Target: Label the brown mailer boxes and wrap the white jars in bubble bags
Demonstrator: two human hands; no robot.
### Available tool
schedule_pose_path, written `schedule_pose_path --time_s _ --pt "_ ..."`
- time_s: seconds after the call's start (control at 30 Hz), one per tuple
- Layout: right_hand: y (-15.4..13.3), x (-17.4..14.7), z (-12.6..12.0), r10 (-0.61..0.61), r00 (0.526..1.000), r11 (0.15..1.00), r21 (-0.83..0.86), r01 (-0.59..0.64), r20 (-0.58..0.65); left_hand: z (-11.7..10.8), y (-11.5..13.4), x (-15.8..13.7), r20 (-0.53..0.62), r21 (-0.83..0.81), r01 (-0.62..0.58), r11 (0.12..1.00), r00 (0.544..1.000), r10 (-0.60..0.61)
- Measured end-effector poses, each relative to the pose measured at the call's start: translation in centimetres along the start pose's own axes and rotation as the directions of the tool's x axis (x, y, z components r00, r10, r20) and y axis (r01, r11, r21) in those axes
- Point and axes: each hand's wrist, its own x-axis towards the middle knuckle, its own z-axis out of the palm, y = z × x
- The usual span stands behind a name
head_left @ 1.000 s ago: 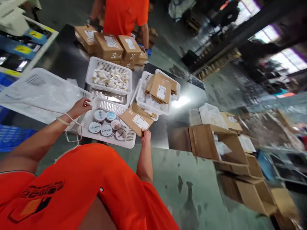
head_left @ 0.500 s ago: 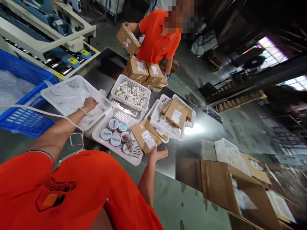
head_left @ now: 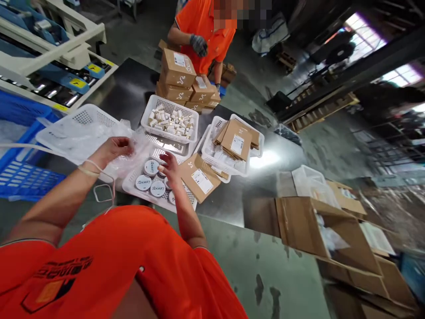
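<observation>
A crumpled clear plastic bag [head_left: 134,155] hangs from the pinched fingers of my left hand [head_left: 114,149], between the left basket and the round containers. My right hand [head_left: 170,169] is raised over the containers with its fingers apart and nothing held. Beneath it, round white-lidded containers [head_left: 157,188], some lettered "beauty", lie in a white perforated basket [head_left: 129,179]; my hand and forearm hide part of them. More clear bags [head_left: 88,133] fill the white basket [head_left: 49,133] on the left. Beside my right forearm lies a flat cardboard mailer [head_left: 199,179] with a label.
Small white-and-gold items [head_left: 172,124] fill another basket. Behind it cardboard boxes [head_left: 179,71] are stacked before a co-worker [head_left: 206,26] wearing gloves. Flat mailers [head_left: 237,139] lie in baskets to the right. A blue crate [head_left: 29,175], conveyor [head_left: 73,84] and open carton [head_left: 299,226] surround the table.
My left hand has lifted a plastic bag out of the left basket and moved right. My right hand has left the mailer's edge for the round containers. The co-worker's box now tops the stack.
</observation>
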Motion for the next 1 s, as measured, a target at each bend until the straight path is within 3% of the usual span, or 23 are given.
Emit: schedule_pose_path --time_s 0.07,0.17,0.23,0.3,0.4,0.47,0.57,0.67,0.77,0.87,0.93,1.0 --pt "-1.5 2.0 1.0 0.005 0.995 0.999 0.038 -0.009 0.099 2.1 0.0 -0.7 0.069 -0.014 0.055 0.998 0.996 -0.054" --pt "-3.5 3.0 0.2 0.108 0.963 0.993 0.016 -0.115 0.247 3.6 -0.3 -0.5 0.1 -0.039 0.101 0.994 0.99 -0.097" --pt "-4.1 2.6 -0.7 0.188 0.923 0.981 -0.028 -0.189 0.335 3.8 -0.5 0.1 0.092 -0.006 0.11 0.994 0.99 -0.109" --pt "-4.0 1.7 -1.0 0.225 0.907 0.974 -0.042 -0.225 0.356 4.1 -0.5 0.5 0.008 0.133 0.062 0.989 0.998 -0.063" --pt "-2.9 0.5 0.1 0.203 0.962 0.979 -0.015 -0.203 0.182 5.2 -0.4 0.0 -0.248 0.402 -0.046 0.915 0.956 0.157" --pt "-2.0 -0.1 1.4 0.131 0.991 0.99 -0.047 -0.13 0.02 6.5 -0.6 -1.0 -0.29 0.42 -0.049 0.906 0.939 0.186" --pt "-0.8 -0.6 3.2 0.0 0.996 0.993 -0.12 -0.011 -0.092 8.7 -1.4 -2.6 -0.12 0.214 0.072 0.974 0.992 -0.047" --pt "0.2 -0.9 4.2 -0.026 0.993 0.995 -0.095 0.015 -0.118 10.6 -2.4 -3.1 -0.07 -0.089 0.238 0.967 0.967 -0.244" --pt "1.2 -1.1 4.4 0.071 0.979 0.996 0.06 -0.061 -0.189 11.4 -2.8 -2.4 -0.12 -0.256 0.284 0.924 0.939 -0.322" --pt "2.1 -1.2 3.6 0.26 0.919 0.935 0.314 -0.164 -0.296 10.7 -2.4 -1.3 -0.181 -0.301 0.257 0.918 0.93 -0.319" --pt "2.7 -1.4 2.3 0.334 0.9 0.899 0.383 -0.214 -0.279 9.1 -1.8 -0.6 -0.247 -0.199 0.197 0.96 0.938 -0.244" --pt "3.3 -1.9 0.6 0.334 0.92 0.922 0.271 -0.275 -0.204 6.9 -1.0 0.0 -0.295 0.125 0.089 0.988 0.954 -0.049"
